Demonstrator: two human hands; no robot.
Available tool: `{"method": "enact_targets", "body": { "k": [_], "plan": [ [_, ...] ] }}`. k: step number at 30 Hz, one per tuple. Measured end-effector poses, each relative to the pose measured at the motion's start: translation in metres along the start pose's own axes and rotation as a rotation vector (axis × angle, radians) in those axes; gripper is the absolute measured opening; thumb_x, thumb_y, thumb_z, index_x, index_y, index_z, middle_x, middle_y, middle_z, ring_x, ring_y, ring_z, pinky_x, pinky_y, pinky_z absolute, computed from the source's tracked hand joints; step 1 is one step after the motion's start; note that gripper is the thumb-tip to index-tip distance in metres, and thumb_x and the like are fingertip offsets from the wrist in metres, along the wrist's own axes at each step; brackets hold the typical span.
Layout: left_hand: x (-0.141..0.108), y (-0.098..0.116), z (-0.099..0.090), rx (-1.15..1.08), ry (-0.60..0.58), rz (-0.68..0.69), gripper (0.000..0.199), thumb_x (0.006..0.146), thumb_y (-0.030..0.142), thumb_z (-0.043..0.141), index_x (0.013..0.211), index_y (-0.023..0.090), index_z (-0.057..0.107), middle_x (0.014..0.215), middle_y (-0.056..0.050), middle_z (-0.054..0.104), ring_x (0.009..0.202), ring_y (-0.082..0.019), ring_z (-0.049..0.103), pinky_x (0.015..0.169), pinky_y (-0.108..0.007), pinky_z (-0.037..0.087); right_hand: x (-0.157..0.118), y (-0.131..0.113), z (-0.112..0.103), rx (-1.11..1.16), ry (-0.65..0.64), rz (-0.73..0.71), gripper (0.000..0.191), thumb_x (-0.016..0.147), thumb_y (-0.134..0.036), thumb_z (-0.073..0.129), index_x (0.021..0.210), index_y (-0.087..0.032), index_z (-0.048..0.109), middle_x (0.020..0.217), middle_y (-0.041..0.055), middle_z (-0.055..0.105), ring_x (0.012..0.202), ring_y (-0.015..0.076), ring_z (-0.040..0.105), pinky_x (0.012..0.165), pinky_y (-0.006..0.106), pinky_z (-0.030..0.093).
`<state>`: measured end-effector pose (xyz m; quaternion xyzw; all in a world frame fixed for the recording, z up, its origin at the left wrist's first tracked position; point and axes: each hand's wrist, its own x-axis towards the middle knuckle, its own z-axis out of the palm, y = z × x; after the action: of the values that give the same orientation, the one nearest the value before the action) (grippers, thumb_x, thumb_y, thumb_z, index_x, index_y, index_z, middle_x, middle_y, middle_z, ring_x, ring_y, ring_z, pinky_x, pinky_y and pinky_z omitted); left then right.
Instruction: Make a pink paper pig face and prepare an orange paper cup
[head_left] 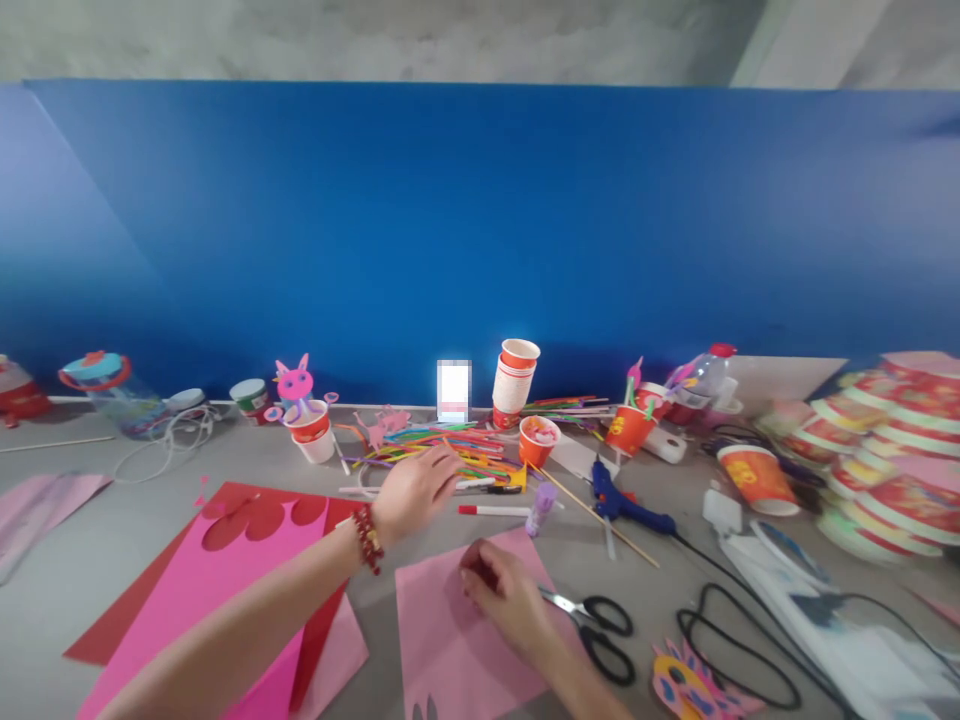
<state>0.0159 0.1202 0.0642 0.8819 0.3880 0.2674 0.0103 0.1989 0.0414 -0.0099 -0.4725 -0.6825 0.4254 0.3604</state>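
Pink paper (435, 625) lies largely uncut under the right hand (510, 595), whose curled fingers hide any grip, while left of that paper magenta paper (195, 580) bears rounded cut-outs; beyond it, the left hand's (416, 492) loosely extended fingers appear empty.

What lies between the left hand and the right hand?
A strip of bare gray tabletop, then the far edge of the pink paper, in the head view.

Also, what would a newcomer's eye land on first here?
Probably the blue wall filling the back. Then the hot-pink sheet at left, round bites cut from its far edge, and the pink long-eared figure in a cup behind it.
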Motion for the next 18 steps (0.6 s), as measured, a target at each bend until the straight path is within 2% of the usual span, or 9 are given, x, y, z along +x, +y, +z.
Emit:
{"method": "enact_targets", "body": {
  "k": [2, 4, 6, 9, 11, 13, 15, 18],
  "plan": [
    [0.036, 0.008, 0.011, -0.014, 0.062, 0.163, 0.022, 0.094, 0.02, 0.045, 0.106, 0.02, 0.064, 0.109, -0.009, 0.066, 0.103, -0.022, 0.061, 0.088, -0.034, 0.048, 0.0, 0.003, 0.002, 0.013, 0.004, 0.013, 0.009, 0.078, -0.012, 0.051, 0.074, -0.019, 0.055, 0.066, -0.001, 0.058, 0.061, 0.0148, 0.056, 0.056, 0.022, 0.038],
    [0.071, 0.011, 0.022, -0.025, 0.094, 0.206, 0.017, 0.093, 0.022, 0.05, 0.095, 0.021, 0.067, 0.104, -0.007, 0.067, 0.098, -0.021, 0.063, 0.087, -0.033, 0.05, 0.0, 0.004, 0.003, 0.032, -0.001, 0.015, 0.011, 0.076, -0.01, 0.049, 0.074, -0.019, 0.055, 0.065, -0.0017, 0.057, 0.06, 0.0139, 0.056, 0.055, 0.021, 0.037],
    [0.103, 0.007, 0.026, -0.024, 0.156, 0.187, 0.018, 0.093, 0.025, 0.052, 0.088, 0.019, 0.068, 0.102, -0.008, 0.068, 0.096, -0.022, 0.063, 0.087, -0.035, 0.051, 0.0, 0.004, 0.004, 0.044, -0.006, 0.016, 0.012, 0.076, -0.009, 0.049, 0.073, -0.019, 0.055, 0.063, -0.0022, 0.057, 0.058, 0.013, 0.054, 0.053, 0.02, 0.036],
    [0.142, -0.008, 0.022, -0.009, 0.29, 0.089, 0.024, 0.096, 0.019, 0.043, 0.108, 0.016, 0.063, 0.119, -0.014, 0.061, 0.115, -0.026, 0.055, 0.098, -0.043, 0.045, -0.001, 0.002, 0.005, 0.056, -0.006, 0.016, 0.011, 0.079, -0.013, 0.05, 0.071, -0.019, 0.052, 0.061, -0.0026, 0.056, 0.057, 0.0127, 0.054, 0.053, 0.02, 0.036],
    [0.164, -0.018, 0.017, 0.003, 0.322, 0.054, 0.029, 0.095, 0.02, 0.044, 0.121, 0.017, 0.057, 0.129, -0.014, 0.056, 0.121, -0.027, 0.05, 0.103, -0.046, 0.041, -0.002, 0.001, 0.006, 0.032, -0.001, 0.004, 0.012, 0.083, -0.017, 0.051, 0.072, -0.02, 0.053, 0.063, -0.0019, 0.058, 0.059, 0.0132, 0.056, 0.055, 0.021, 0.038],
    [0.182, -0.026, 0.014, 0.014, 0.312, 0.035, 0.032, 0.092, 0.023, 0.05, 0.124, 0.019, 0.056, 0.133, -0.013, 0.052, 0.121, -0.028, 0.049, 0.104, -0.046, 0.041, -0.003, -0.001, 0.005, -0.025, 0.007, -0.002, 0.012, 0.084, -0.019, 0.052, 0.073, -0.02, 0.054, 0.065, -0.0012, 0.06, 0.061, 0.0136, 0.057, 0.057, 0.02, 0.039],
    [0.196, -0.031, 0.015, 0.017, 0.286, 0.017, 0.033, 0.087, 0.027, 0.058, 0.12, 0.02, 0.06, 0.134, -0.013, 0.051, 0.118, -0.029, 0.052, 0.101, -0.045, 0.043, -0.004, -0.004, 0.004, -0.072, 0.005, 0.003, 0.012, 0.085, -0.02, 0.052, 0.073, -0.02, 0.055, 0.066, -0.0012, 0.06, 0.061, 0.0135, 0.057, 0.057, 0.02, 0.038],
    [0.209, -0.035, 0.02, -0.003, 0.253, -0.004, 0.017, 0.083, 0.024, 0.063, 0.099, 0.02, 0.067, 0.124, -0.011, 0.055, 0.102, -0.025, 0.06, 0.089, -0.04, 0.051, -0.004, -0.008, 0.001, -0.09, -0.01, 0.001, 0.012, 0.085, -0.019, 0.052, 0.073, -0.02, 0.055, 0.065, -0.0019, 0.059, 0.06, 0.0129, 0.056, 0.056, 0.019, 0.038]
  ]
}}
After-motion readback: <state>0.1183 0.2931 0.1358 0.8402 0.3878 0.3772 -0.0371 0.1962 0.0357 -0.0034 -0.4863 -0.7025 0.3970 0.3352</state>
